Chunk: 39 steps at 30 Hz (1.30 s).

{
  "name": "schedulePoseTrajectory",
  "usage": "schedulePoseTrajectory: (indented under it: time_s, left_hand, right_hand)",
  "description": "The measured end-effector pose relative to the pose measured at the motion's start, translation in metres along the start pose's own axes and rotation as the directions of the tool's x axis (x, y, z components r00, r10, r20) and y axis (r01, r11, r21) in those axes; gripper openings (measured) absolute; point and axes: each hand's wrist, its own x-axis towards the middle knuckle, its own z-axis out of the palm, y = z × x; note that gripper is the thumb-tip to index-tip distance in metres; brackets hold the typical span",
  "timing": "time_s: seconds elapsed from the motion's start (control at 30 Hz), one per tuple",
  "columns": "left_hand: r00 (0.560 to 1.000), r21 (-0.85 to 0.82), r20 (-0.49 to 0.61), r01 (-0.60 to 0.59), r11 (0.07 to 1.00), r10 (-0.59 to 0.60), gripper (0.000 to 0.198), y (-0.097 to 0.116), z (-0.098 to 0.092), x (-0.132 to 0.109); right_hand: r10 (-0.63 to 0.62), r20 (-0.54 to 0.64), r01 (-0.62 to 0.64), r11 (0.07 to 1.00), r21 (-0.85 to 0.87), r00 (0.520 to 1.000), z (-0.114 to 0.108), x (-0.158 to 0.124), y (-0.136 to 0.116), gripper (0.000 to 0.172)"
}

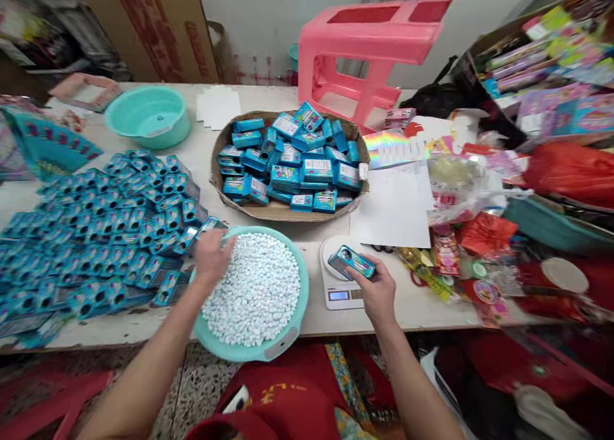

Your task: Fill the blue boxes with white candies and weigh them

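Observation:
My right hand (380,293) grips a small blue printed box (354,261) between thumb and fingers, tilted over the white digital scale (343,298). My left hand (211,256) is at the left rim of a turquoise basin (301,312) filled with small white pellets (252,290). Its fingers are blurred and partly hidden, close to blue boxes at the edge of the left-hand pile; whether they hold one I cannot tell. That pile of blue boxes (119,219) covers the left of the table, many with round openings facing me.
Behind the basin, a cut-down cardboard carton (288,213) holds many blue boxes. A second turquoise basin (148,117) stands back left. A pink plastic stool (355,43) lies on its side at the back. White paper (396,203) and packaged sweets (446,248) lie to the right.

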Motion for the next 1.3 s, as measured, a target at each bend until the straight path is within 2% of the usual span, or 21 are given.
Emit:
schedulePoseTrajectory:
  time_s: [0.1, 0.17, 0.23, 0.3, 0.4, 0.43, 0.47, 0.53, 0.6, 0.63, 0.7, 0.77, 0.83, 1.0, 1.07, 1.2, 1.3]
  left_hand:
    - [0.968, 0.042, 0.186, -0.182, 0.982, 0.171, 0.046, 0.054, 0.011, -0.044]
    - [0.958, 0.091, 0.229, -0.197, 0.976, 0.172, 0.046, 0.075, 0.017, -0.061]
    - [0.959, 0.103, 0.241, -0.176, 0.979, 0.147, 0.041, 0.082, 0.020, -0.066]
    - [0.966, 0.041, 0.234, -0.119, 0.992, 0.106, 0.035, 0.079, 0.023, -0.066]
    - [0.981, -0.203, 0.172, 0.119, 0.972, -0.085, 0.026, 0.071, 0.022, -0.062]
    - [0.970, -0.333, 0.155, 0.230, 0.914, -0.188, 0.026, 0.071, 0.018, -0.060]
    - [0.943, -0.482, 0.153, 0.333, 0.810, -0.296, 0.029, 0.072, 0.012, -0.059]
    - [0.865, -0.763, 0.213, 0.438, 0.475, -0.455, 0.033, 0.081, -0.008, -0.057]
    - [0.823, -0.913, 0.289, 0.391, 0.118, -0.489, 0.033, 0.095, -0.032, -0.056]
    - [0.825, -0.941, 0.302, 0.338, -0.010, -0.478, 0.031, 0.102, -0.044, -0.055]
    - [0.844, -0.963, 0.270, 0.231, -0.139, -0.464, 0.026, 0.115, -0.063, -0.053]
    - [0.847, -0.975, 0.211, 0.147, -0.168, -0.488, 0.025, 0.123, -0.072, -0.051]
    - [0.836, -0.982, 0.169, 0.099, -0.159, -0.522, 0.028, 0.124, -0.075, -0.049]
    - [0.797, -0.983, 0.173, 0.106, -0.148, -0.578, 0.037, 0.120, -0.071, -0.047]
    - [0.802, -0.985, 0.168, 0.116, -0.127, -0.573, 0.037, 0.120, -0.068, -0.048]
    - [0.835, -0.996, 0.083, 0.082, -0.025, -0.544, 0.036, 0.125, -0.062, -0.049]
    - [0.838, -0.998, 0.065, 0.063, -0.022, -0.542, 0.038, 0.128, -0.062, -0.046]
  right_hand:
    - [-0.056, 0.223, 0.048, 0.998, 0.038, 0.973, 0.015, -0.021, -0.015, 0.042]
    - [-0.084, 0.327, 0.069, 0.996, 0.059, 0.941, 0.027, -0.034, -0.024, 0.040]
    - [-0.113, 0.375, 0.094, 0.993, 0.069, 0.920, 0.039, -0.045, -0.031, 0.038]
    - [-0.154, 0.389, 0.147, 0.988, 0.048, 0.908, 0.050, -0.054, -0.036, 0.036]
    - [-0.234, 0.437, 0.274, 0.961, -0.029, 0.868, 0.060, -0.062, -0.042, 0.033]
    - [-0.260, 0.450, 0.314, 0.948, -0.050, 0.855, 0.062, -0.064, -0.044, 0.032]
    - [-0.282, 0.463, 0.349, 0.935, -0.063, 0.840, 0.064, -0.065, -0.046, 0.031]
    - [-0.316, 0.496, 0.403, 0.912, -0.077, 0.809, 0.071, -0.070, -0.052, 0.031]
    - [-0.344, 0.536, 0.451, 0.889, -0.077, 0.771, 0.081, -0.077, -0.059, 0.032]
    - [-0.357, 0.561, 0.474, 0.877, -0.073, 0.747, 0.087, -0.081, -0.062, 0.032]
    - [-0.372, 0.606, 0.510, 0.857, -0.066, 0.703, 0.100, -0.089, -0.068, 0.031]
    - [-0.368, 0.630, 0.523, 0.849, -0.072, 0.684, 0.111, -0.095, -0.073, 0.030]
    - [-0.360, 0.629, 0.521, 0.849, -0.085, 0.689, 0.118, -0.099, -0.076, 0.030]
    - [-0.352, 0.629, 0.516, 0.851, -0.092, 0.693, 0.121, -0.098, -0.077, 0.030]
    - [-0.351, 0.625, 0.513, 0.853, -0.094, 0.697, 0.121, -0.097, -0.077, 0.030]
    - [-0.344, 0.620, 0.499, 0.862, -0.090, 0.705, 0.122, -0.097, -0.075, 0.030]
    - [-0.337, 0.610, 0.482, 0.872, -0.084, 0.717, 0.124, -0.095, -0.074, 0.031]
